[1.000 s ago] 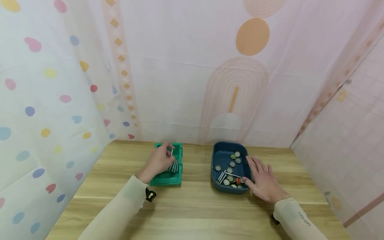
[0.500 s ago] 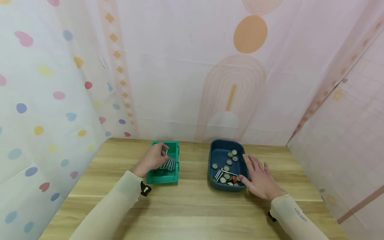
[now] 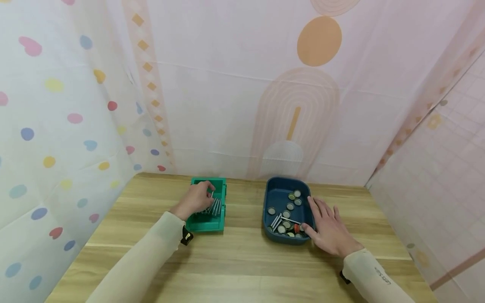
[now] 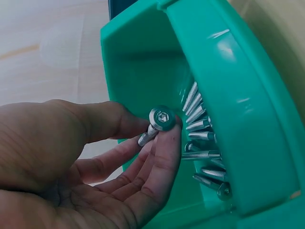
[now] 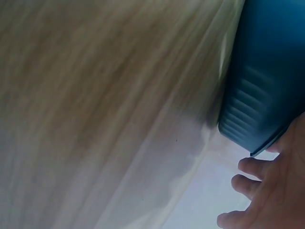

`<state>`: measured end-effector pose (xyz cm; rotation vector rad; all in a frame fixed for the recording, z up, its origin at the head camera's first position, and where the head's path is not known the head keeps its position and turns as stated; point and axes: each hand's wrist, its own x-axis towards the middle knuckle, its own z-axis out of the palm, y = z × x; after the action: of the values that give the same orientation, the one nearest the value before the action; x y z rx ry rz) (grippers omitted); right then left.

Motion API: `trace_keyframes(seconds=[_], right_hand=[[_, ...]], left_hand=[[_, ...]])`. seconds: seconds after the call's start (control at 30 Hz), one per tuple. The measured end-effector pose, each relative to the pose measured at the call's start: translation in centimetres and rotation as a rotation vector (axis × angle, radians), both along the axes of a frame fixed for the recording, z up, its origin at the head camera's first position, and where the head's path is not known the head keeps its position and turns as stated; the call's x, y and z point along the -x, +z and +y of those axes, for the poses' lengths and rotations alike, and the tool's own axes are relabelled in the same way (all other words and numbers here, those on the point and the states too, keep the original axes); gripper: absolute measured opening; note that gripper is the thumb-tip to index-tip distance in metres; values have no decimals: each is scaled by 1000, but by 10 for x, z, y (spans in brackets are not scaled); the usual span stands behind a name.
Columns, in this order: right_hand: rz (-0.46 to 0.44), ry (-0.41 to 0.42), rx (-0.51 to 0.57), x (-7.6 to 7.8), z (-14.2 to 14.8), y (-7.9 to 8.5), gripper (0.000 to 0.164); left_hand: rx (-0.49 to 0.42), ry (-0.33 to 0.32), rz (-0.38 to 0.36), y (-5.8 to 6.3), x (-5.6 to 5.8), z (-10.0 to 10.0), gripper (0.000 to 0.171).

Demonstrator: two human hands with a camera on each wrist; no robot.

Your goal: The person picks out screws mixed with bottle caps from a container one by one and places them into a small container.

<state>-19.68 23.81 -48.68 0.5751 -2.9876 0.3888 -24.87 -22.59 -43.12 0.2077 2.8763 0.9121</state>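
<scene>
My left hand (image 3: 193,200) reaches into the green box (image 3: 206,226) and pinches one bolt (image 4: 162,118) between thumb and fingers. The bolt's round head with a hex socket faces the left wrist camera. Several more bolts (image 3: 217,207) lie side by side in the box, under and beside the fingers. On the right, my right hand (image 3: 333,231) rests on the side rim of the dark blue tray (image 3: 278,189), fingers extended and thumb over the edge. Inside the tray are several bottle caps (image 3: 290,206), a few bolts (image 3: 276,221) and a red cap (image 3: 297,228).
Both containers stand on a wooden table (image 3: 242,261), with a gap between them. Behind the table hangs a patterned pale curtain (image 3: 212,105). A dotted cloth (image 3: 75,139) closes off the left side, and a pale cloth (image 3: 435,168) the right.
The head view has shifted a little, moving the containers slightly left in the picture. My left hand still pinches the bolt over the green box; my right hand stays on the tray's rim.
</scene>
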Motion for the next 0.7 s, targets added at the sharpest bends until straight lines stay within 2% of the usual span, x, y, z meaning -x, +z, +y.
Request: trace_keyframes(seconds=[0.23, 0.33, 0.47, 0.7], right_hand=[[-4, -2, 15, -1, 1, -2, 89], [0, -4, 16, -1, 1, -2, 89], [0, -2, 17, -1, 0, -1, 89], [3, 0, 25, -1, 0, -1, 89]], left_hand=[[5, -4, -76, -1, 7, 7, 42], [8, 1, -98, -16, 22, 6, 44], [15, -1, -119, -32, 37, 4, 48], [31, 0, -123, -27, 33, 6, 49]])
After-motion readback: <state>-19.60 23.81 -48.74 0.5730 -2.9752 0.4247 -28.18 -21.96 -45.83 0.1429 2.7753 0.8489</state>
